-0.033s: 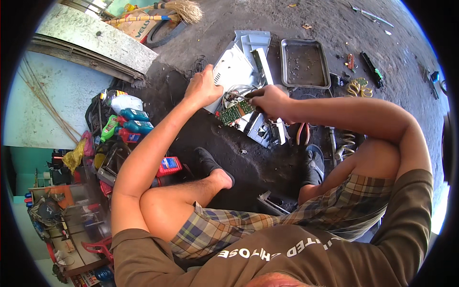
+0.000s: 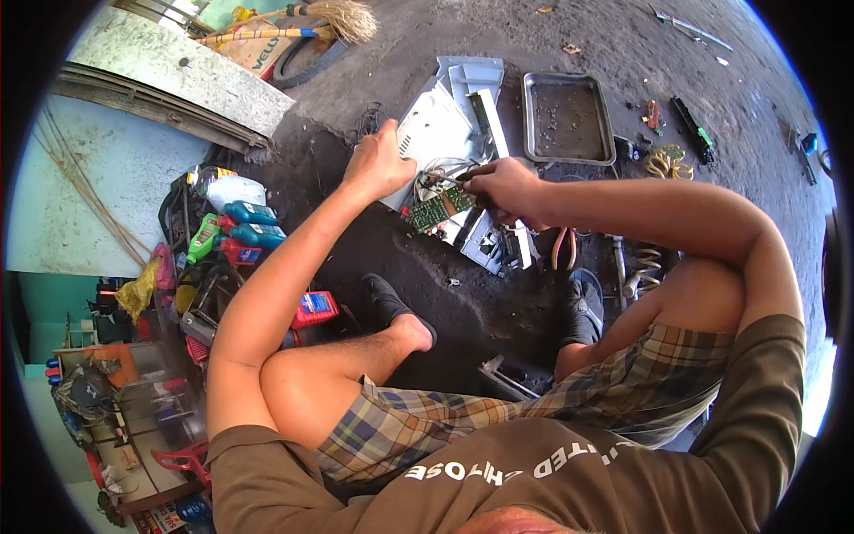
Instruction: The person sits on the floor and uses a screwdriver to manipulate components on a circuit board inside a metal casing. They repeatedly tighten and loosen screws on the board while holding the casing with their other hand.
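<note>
My left hand [image 2: 378,165] grips the left edge of a white panel [image 2: 422,125] from a dismantled appliance, lying on the dark floor between my feet. My right hand [image 2: 507,191] is closed on a dark-handled metal tool [image 2: 458,178], whose tip is among looped cables [image 2: 434,167] near the panel's middle. Just below the tool is a green circuit board [image 2: 434,212], with a grey metal part [image 2: 480,245] beside it. A narrow white strip [image 2: 491,123] lies along the panel's right side. Red-handled pliers [image 2: 565,249] lie below my right hand.
A metal tray [image 2: 567,158] holds small bits. Right of it lie gold coiled wire [image 2: 667,165] and a black strip [image 2: 692,129]. Coloured bottles [image 2: 255,234] stand at the left; a red container [image 2: 314,307] is near my left leg. A straw broom [image 2: 342,22] lies at the back.
</note>
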`<action>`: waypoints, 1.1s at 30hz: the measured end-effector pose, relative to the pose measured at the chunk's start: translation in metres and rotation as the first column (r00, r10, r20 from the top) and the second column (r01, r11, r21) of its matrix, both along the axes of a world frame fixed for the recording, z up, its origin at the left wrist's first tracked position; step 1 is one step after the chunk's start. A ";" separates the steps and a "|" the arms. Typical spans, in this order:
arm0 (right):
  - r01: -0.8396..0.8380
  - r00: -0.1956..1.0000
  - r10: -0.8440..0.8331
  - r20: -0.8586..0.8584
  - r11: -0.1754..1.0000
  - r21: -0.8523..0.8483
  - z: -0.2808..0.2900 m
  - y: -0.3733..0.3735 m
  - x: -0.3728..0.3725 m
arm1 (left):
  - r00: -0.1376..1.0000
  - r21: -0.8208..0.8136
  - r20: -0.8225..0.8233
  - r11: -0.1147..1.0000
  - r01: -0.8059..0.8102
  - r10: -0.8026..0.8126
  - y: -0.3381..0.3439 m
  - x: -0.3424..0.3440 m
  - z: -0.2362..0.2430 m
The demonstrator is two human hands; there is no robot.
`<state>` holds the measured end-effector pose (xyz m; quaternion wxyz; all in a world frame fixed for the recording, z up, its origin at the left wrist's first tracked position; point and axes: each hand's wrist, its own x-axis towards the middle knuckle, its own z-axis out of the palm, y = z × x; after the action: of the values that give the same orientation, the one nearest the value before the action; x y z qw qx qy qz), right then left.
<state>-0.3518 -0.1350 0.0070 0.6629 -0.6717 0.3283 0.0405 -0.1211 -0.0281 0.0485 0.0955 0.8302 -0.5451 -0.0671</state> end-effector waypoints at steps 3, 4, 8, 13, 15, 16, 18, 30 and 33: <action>0.111 0.993 -0.092 -0.079 0.955 0.275 -0.005 -0.007 0.006 | 1.000 0.003 -0.002 1.000 -0.008 0.008 -0.001 0.002 -0.002; 0.064 0.997 -0.057 -0.042 0.980 0.187 -0.008 -0.008 0.005 | 1.000 0.002 -0.004 1.000 -0.012 0.012 -0.001 0.003 -0.002; -0.250 0.949 0.315 -0.008 0.739 -0.626 -0.002 -0.004 -0.003 | 1.000 0.027 0.002 0.999 -0.027 0.027 -0.001 0.002 -0.001; -0.170 0.922 0.380 0.075 0.571 -0.803 -0.010 -0.009 -0.006 | 1.000 -0.031 0.008 0.999 -0.021 0.021 0.005 0.006 -0.002; 0.028 0.976 0.089 0.198 0.853 -0.521 0.008 -0.002 -0.005 | 1.000 -0.084 -0.012 0.996 -0.027 0.026 0.007 0.006 -0.005; 0.005 0.997 0.024 0.072 0.926 -0.377 0.010 0.000 0.001 | 0.999 -0.110 -0.021 0.993 -0.031 0.029 0.008 0.006 -0.006; 0.051 0.975 -0.065 -0.213 0.996 -0.070 0.010 -0.007 0.007 | 0.998 -0.101 -0.063 0.995 -0.003 -0.004 0.002 -0.002 -0.001; -0.046 0.995 0.018 -0.099 0.958 -0.282 0.001 -0.012 0.010 | 0.969 -0.111 0.025 0.963 0.245 -0.244 0.010 -0.012 0.000; -0.037 0.959 0.205 0.194 0.774 -0.633 -0.013 -0.014 0.001 | 0.938 -0.134 0.081 0.929 0.346 -0.338 0.011 -0.016 0.004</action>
<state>-0.3507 -0.1492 -0.0059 0.4358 -0.8721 0.1919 -0.1131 -0.1367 -0.0170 0.0530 0.1274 0.7149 -0.6873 -0.0192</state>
